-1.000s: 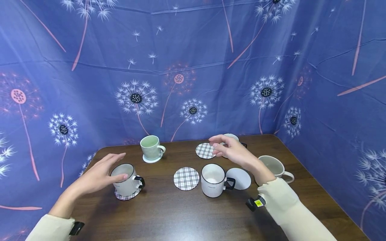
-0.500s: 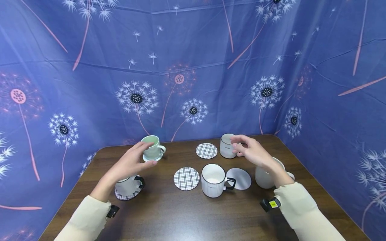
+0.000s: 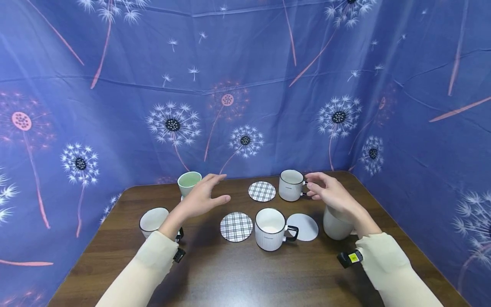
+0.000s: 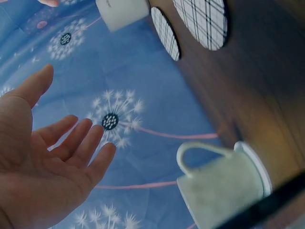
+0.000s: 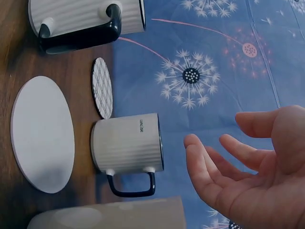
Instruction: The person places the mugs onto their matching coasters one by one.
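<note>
My left hand (image 3: 197, 200) hovers over the table's left side, fingers loosely extended and holding nothing. It is nearest the pale green mug (image 3: 188, 182), which stands on a light round coaster (image 4: 253, 168). Below my left forearm is a white black-rimmed mug (image 3: 153, 219), partly hidden by the sleeve. My right hand (image 3: 331, 196) hovers with relaxed, bent fingers, apart from everything. Just left of it stands a ribbed white mug (image 3: 290, 186) with a black handle. Partly behind the right hand is a plain off-white mug (image 3: 335, 225).
Another ribbed white mug (image 3: 268, 234) with a black handle stands mid-table. Around it lie a plaid coaster (image 3: 236, 227) and a plain white coaster (image 3: 305, 227). A second plaid coaster (image 3: 262, 192) lies farther back. A blue dandelion-print cloth (image 3: 245, 85) hangs behind the brown table (image 3: 226, 277).
My left hand has moved right, from above the left white mug to beside the green mug. My right hand has drifted right, uncovering the back ribbed mug. The mugs and coasters stay put.
</note>
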A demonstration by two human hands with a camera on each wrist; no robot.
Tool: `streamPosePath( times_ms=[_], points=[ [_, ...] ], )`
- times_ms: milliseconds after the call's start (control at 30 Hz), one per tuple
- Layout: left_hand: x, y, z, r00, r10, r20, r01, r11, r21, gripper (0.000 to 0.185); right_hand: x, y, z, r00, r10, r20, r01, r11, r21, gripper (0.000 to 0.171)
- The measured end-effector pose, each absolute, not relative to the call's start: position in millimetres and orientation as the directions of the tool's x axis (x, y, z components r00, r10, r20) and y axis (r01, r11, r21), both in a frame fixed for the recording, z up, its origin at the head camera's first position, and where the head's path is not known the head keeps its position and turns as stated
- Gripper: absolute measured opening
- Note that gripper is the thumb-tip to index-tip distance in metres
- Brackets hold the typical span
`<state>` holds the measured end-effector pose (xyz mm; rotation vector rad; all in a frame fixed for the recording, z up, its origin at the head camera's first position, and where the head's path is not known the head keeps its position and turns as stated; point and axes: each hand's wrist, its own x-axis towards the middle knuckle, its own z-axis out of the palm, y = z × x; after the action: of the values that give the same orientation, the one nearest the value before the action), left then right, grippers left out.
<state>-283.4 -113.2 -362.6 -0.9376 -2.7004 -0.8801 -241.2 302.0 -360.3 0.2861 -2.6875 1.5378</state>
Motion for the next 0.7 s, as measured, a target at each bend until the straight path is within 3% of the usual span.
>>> streamPosePath(
  times_ms=[700],
  points=[
    [-317.8, -79.5, -386.9, -0.816, 0.505, 0.28, 0.573, 0.647, 0.503, 0.078, -241.4, 314.9, -366.8, -0.984, -0.114, 0.14, -0.18, 0.556, -0.811, 0.048]
  ],
)
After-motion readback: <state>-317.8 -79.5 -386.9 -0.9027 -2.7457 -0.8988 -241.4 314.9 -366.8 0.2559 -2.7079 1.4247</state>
